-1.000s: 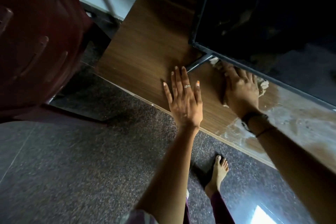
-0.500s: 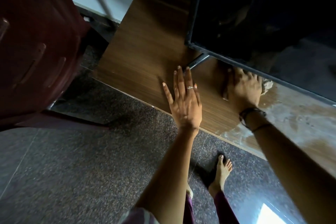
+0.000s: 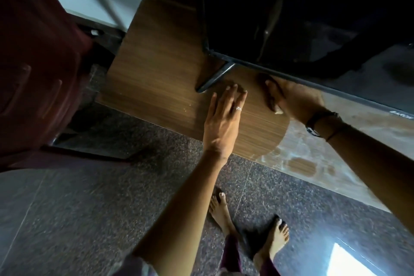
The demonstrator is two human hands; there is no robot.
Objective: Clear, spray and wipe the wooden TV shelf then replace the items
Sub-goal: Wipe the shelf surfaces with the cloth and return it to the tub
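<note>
The wooden TV shelf (image 3: 156, 74) runs from the upper left to the right edge. Its right part carries a wet, pale sheen (image 3: 313, 152). My left hand (image 3: 224, 119) lies flat on the dry wood, fingers straight, fingertips just short of the TV's metal foot (image 3: 215, 78). My right hand (image 3: 295, 101) presses down on a pale cloth (image 3: 279, 112), of which only a small corner shows beside the thumb. The fingers of that hand reach under the lower edge of the black TV (image 3: 291, 18) and are hidden there.
A dark maroon cabinet (image 3: 33, 63) stands close on the left, beside the shelf's end. The floor (image 3: 89, 208) is dark speckled stone, and my bare feet (image 3: 221, 210) stand on it near the shelf's front edge. A pale wall lies behind the shelf's left end.
My right hand slid with the cloth farther back under the TV. My left hand shifted a little toward the TV foot and stays flat. The view moved closer.
</note>
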